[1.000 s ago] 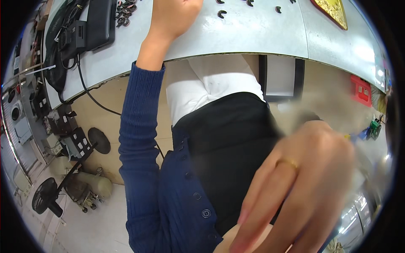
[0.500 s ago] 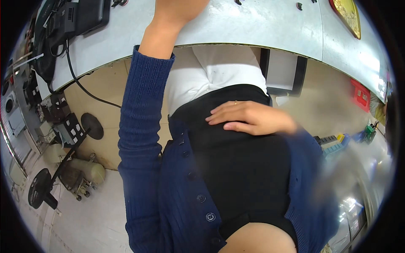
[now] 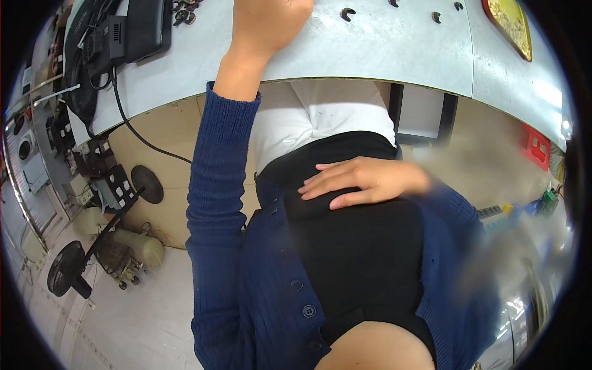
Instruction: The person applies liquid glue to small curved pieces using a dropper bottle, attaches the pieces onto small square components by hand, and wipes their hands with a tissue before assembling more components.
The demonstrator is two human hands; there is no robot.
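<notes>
1 right hand (image 3: pixel 365 182) lies on the black shirt (image 3: pixel 364 253), fingers loosely spread, seemingly just resting. Farther off, the left hand (image 3: pixel 270 26) is over the table (image 3: pixel 370 58); the view's top edge cuts off its fingers, so I cannot tell its grip. To its right, 4 dark curved pieces (image 3: pixel 348 15) lie apart, perhaps to stay separate; left, a heap (image 3: pixel 185 13) is partly cut off, as is the far-right yellow tray (image 3: pixel 526 56).
</notes>
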